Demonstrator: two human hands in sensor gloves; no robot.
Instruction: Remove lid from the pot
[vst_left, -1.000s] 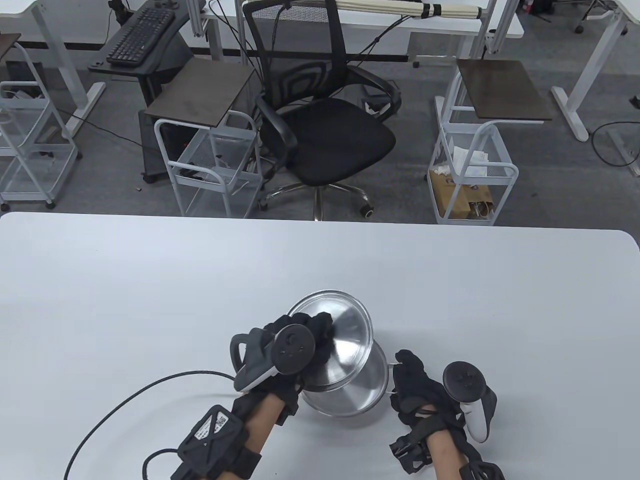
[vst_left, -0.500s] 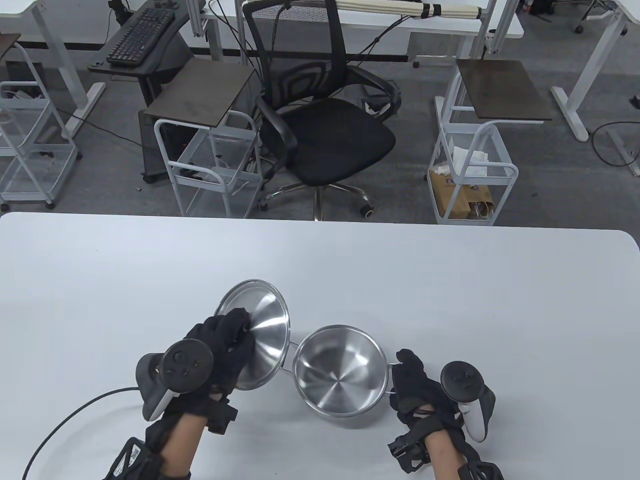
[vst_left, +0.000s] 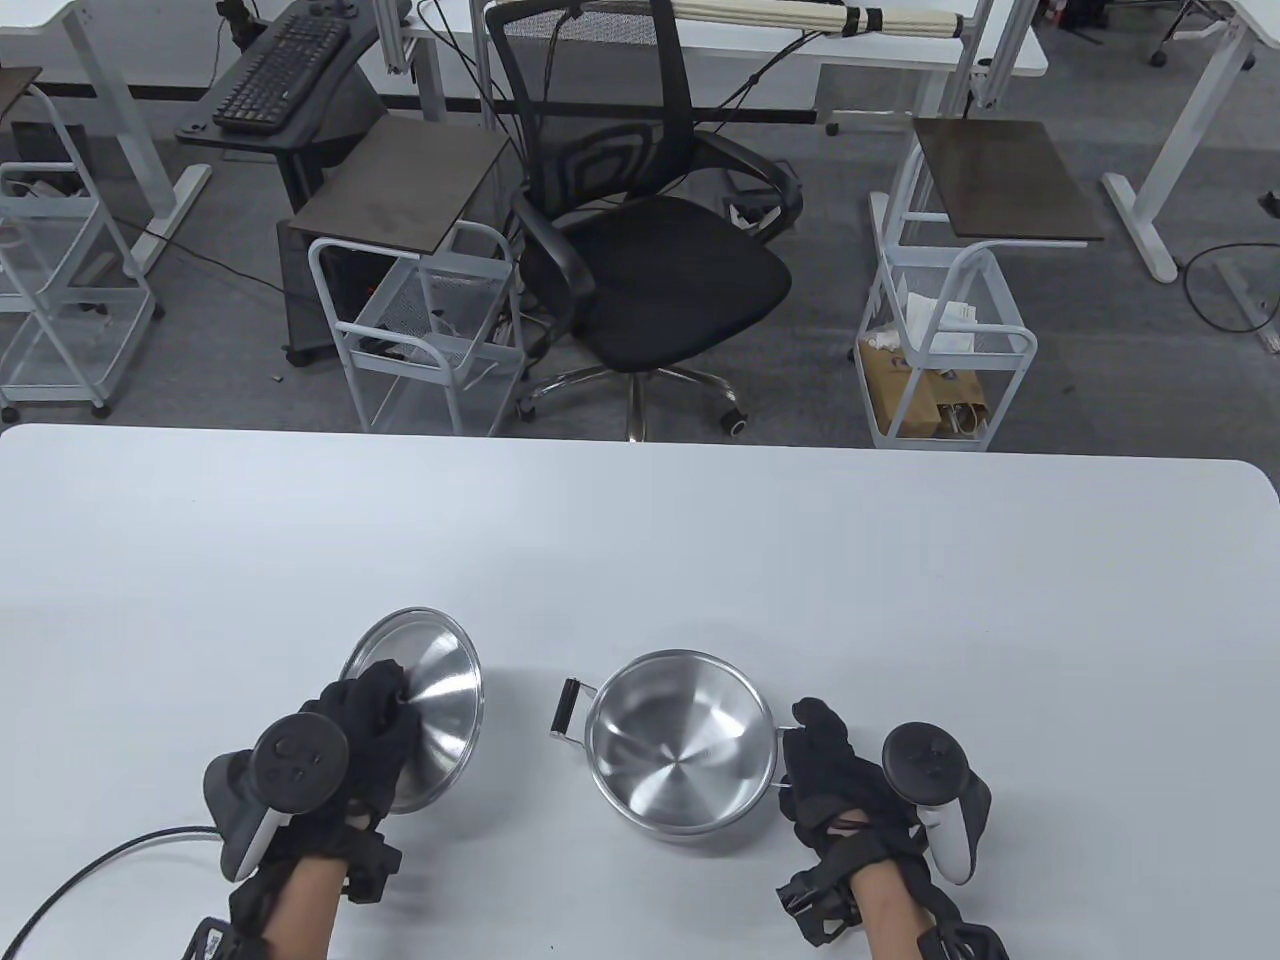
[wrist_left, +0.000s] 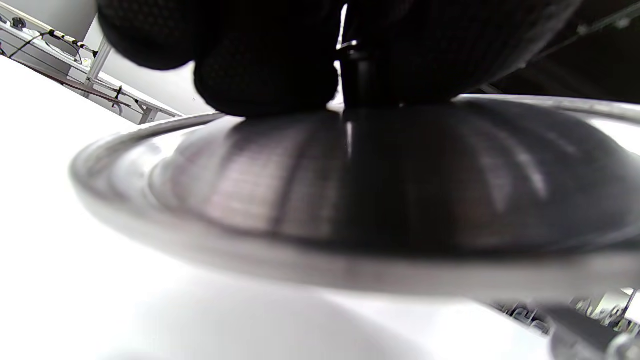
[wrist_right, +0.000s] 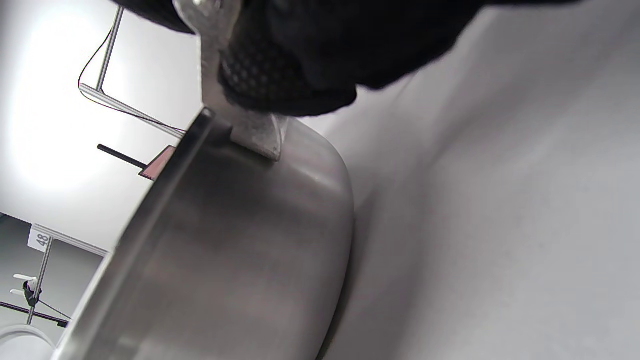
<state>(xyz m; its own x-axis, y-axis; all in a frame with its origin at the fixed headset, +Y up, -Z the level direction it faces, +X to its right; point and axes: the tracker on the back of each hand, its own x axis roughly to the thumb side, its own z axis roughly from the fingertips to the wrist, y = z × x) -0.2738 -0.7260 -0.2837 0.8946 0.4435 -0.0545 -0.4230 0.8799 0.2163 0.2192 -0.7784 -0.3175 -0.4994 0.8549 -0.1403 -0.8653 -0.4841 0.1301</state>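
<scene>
The steel pot (vst_left: 680, 740) stands open and empty on the white table (vst_left: 640, 540), its black left handle (vst_left: 566, 706) free. My right hand (vst_left: 825, 765) grips the pot's right handle; the right wrist view shows the fingers (wrist_right: 290, 75) around the handle bracket (wrist_right: 250, 125) against the pot wall (wrist_right: 225, 260). My left hand (vst_left: 375, 715) holds the steel lid (vst_left: 440, 700) by its knob, tilted, to the left of the pot and apart from it. In the left wrist view the fingers (wrist_left: 265, 65) pinch the knob (wrist_left: 357, 75) above the lid's dome (wrist_left: 375, 190).
A black cable (vst_left: 90, 870) runs from my left wrist over the table's front left. Beyond the far edge stand an office chair (vst_left: 650, 260) and wire carts (vst_left: 940, 340).
My left hand has carried the lid off the pot and to the left, lower toward the table. The pot now shows open. My right hand has stayed on the handle.
</scene>
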